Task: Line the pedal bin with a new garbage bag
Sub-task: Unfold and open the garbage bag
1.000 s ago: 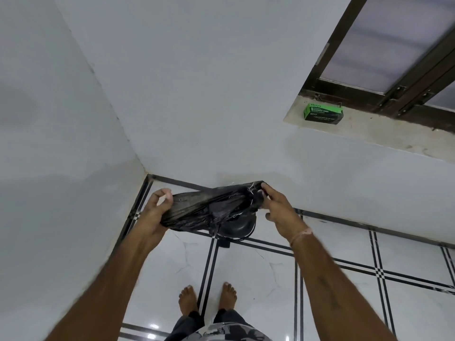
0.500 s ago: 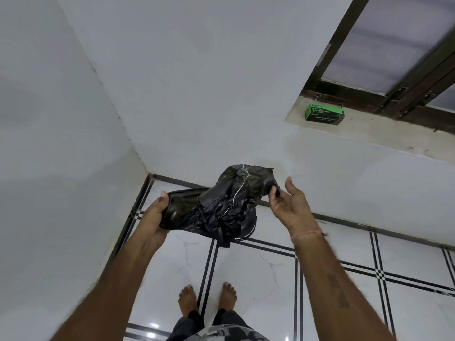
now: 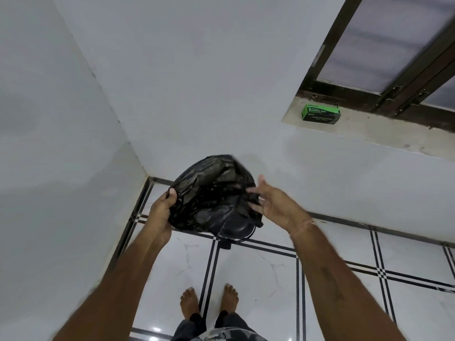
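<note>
Down at the bottom of the view, well short of the pedal bin [image 3: 237,227], two bare feet [image 3: 189,302] stand side by side on the white tiled floor [image 3: 258,274], one on each side of a double black line that runs straight toward the bin's pedal [image 3: 225,246]. Both forearms reach from there toward the bin.

Just left of the bin, the left hand [image 3: 161,207] grips the black garbage bag [image 3: 211,193], its thumb hooked over the bag's left edge and its fingers hidden beneath the plastic. Just right of the bin, the right hand [image 3: 275,205] is released: its fingers [image 3: 254,191] are spread and nearly straight, their tips at the bag's right edge, with the thumb raised clear of it. Motion blur softens this hand. A thin thread [image 3: 301,226] circles its wrist.

The bag is crumpled and puffed into a rounded bundle directly over the bin and covers most of it, so only the bin's dark curved near side and the pedal show below the plastic. The bin stands on the floor close to the corner where two plain white walls meet.

Farther off, up and to the right of the bin, a stone window sill [image 3: 394,136] carries a green box of garbage bags [image 3: 321,114] near its left end. Beyond the box is a dark wooden window frame [image 3: 317,77] with frosted panes.
</note>
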